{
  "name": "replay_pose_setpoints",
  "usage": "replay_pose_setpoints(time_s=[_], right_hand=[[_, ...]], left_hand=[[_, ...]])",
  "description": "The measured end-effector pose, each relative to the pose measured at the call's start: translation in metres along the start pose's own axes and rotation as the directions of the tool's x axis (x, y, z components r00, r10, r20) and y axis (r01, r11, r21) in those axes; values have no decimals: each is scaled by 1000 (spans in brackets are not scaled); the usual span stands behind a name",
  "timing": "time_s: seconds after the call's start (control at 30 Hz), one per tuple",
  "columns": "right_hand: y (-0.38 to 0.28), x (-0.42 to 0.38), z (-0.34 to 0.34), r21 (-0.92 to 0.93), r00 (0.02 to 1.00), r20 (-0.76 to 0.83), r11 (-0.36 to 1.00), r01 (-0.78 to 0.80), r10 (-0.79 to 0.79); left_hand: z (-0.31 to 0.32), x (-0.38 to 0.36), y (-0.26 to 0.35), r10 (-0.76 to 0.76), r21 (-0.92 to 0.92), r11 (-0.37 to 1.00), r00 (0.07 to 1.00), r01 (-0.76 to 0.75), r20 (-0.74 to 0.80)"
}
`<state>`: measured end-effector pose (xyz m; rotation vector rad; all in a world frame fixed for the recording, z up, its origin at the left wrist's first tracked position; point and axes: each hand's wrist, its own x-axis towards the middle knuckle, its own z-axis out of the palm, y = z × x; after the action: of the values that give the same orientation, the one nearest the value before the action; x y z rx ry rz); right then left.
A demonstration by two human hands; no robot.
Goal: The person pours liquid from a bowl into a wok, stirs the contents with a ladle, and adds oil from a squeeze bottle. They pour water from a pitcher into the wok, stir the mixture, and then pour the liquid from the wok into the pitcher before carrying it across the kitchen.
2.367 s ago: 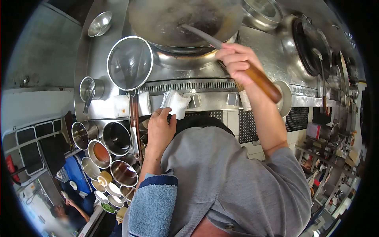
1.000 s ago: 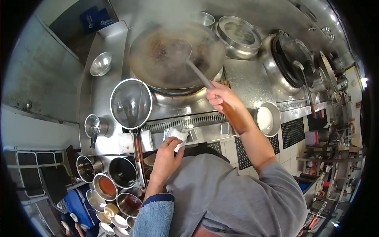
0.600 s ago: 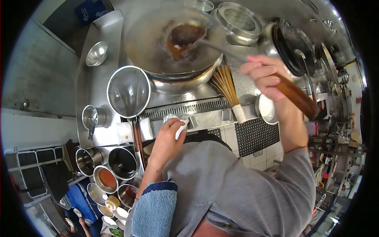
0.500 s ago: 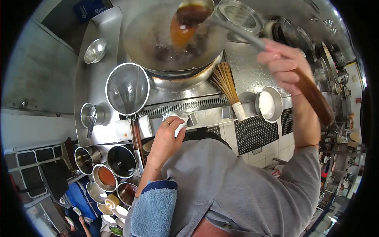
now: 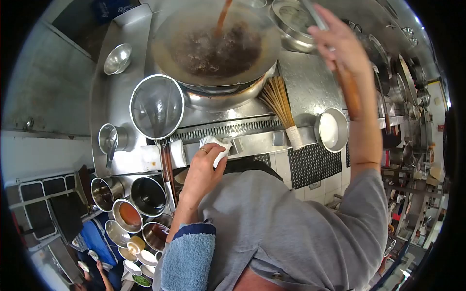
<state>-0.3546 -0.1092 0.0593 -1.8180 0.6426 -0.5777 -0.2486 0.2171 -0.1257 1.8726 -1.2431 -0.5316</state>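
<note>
My right hand (image 5: 340, 41) is closed round the ladle handle (image 5: 350, 92), raised at the right of the wok. The ladle's bowl is out of view past the top edge. A stream of brown liquid (image 5: 223, 17) falls into the wok (image 5: 167, 60), where dark liquid (image 5: 213, 51) bubbles and steams. Near the counter's front edge, my left hand (image 5: 204, 165) is closed on a white cloth (image 5: 221, 151). A mesh strainer (image 5: 157, 107) lies to the left of that hand, and a bamboo brush (image 5: 281, 106) lies to the right of it.
Metal bowls stand at left (image 5: 117, 59) and right (image 5: 331, 129). A small pot (image 5: 112, 139) sits left of the strainer. Several sauce pots, one with orange sauce (image 5: 129, 213), stand at the lower left. Beyond them another person's hand (image 5: 99, 266) shows. A lidded pot (image 5: 296, 41) is beside the wok.
My right hand has moved up with the ladle, whose bowl has left the view. Liquid now falls in a thin stream. My left hand has hardly moved.
</note>
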Motion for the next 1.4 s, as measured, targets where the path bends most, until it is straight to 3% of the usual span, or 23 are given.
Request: replay_pose_setpoints(time_s=[0.23, 0.33, 0.43, 0.5, 0.57, 0.6, 0.63, 0.7, 0.83, 0.9, 0.97, 1.0, 1.1, 1.2, 1.3, 1.33, 1.4], right_hand=[[148, 18, 59, -84, 971, 110, 976, -203, 212], [156, -20, 73, 209, 909, 263, 900, -382, 325], [134, -60, 81, 549, 816, 431, 606, -576, 385], [116, -72, 74, 725, 750, 561, 229, -649, 351], [111, -76, 63, 741, 704, 671, -231, -630, 231], [103, -77, 56, 684, 676, 716, -372, -628, 175], [90, -79, 53, 670, 680, 717, -419, -613, 151], [69, -81, 43, 681, 678, 712, -412, -605, 181], [20, -76, 17, 744, 650, 662, -222, -631, 373], [0, -70, 2, 710, 719, 650, 141, -690, 245], [-27, -70, -6, 659, 835, 510, 529, -535, 208], [-37, -63, -11, 641, 868, 432, 594, -487, 244], [-61, -55, -22, 487, 953, 258, 830, -272, 161], [-70, -42, -19, 341, 990, 134, 936, -84, 40], [-72, -35, -7, 240, 993, 36, 964, -114, 109], [-58, -26, -9, 196, 988, 79, 970, -145, 132], [0, 0, -9, -11, 996, 86, 1000, -10, 11]], left_hand=[[-6, -16, 0, -90, 10, 996, 996, 90, -25], [-9, -22, 1, -135, -4, 991, 990, 135, -34], [-9, -23, -2, -137, -6, 991, 990, 137, -29], [-6, -23, -4, -115, -23, 993, 993, 114, -13], [-7, -19, 3, -68, -62, 996, 998, 68, 4], [-7, -17, 5, -45, -80, 996, 999, 46, 10], [-7, -16, 6, -24, -73, 997, 1000, 25, 17], [-6, -13, 6, 17, -62, 998, 999, -15, 30], [-8, -10, 9, 13, -47, 999, 999, -10, 47], [-7, -9, 7, 23, -57, 998, 999, -20, 47], [-6, -9, 7, 10, -61, 998, 999, -7, 50], [-6, -9, 7, 5, -61, 998, 999, -2, 51], [-4, -8, 6, 8, -74, 997, 999, -4, 51], [-2, -7, 8, 35, -74, 997, 999, -33, 23], [-2, -6, 11, -7, -83, 997, 999, 10, 42], [-2, -5, 12, -8, -75, 997, 999, 11, 37], [-2, -5, 13, -12, -60, 998, 1000, 14, 25]])
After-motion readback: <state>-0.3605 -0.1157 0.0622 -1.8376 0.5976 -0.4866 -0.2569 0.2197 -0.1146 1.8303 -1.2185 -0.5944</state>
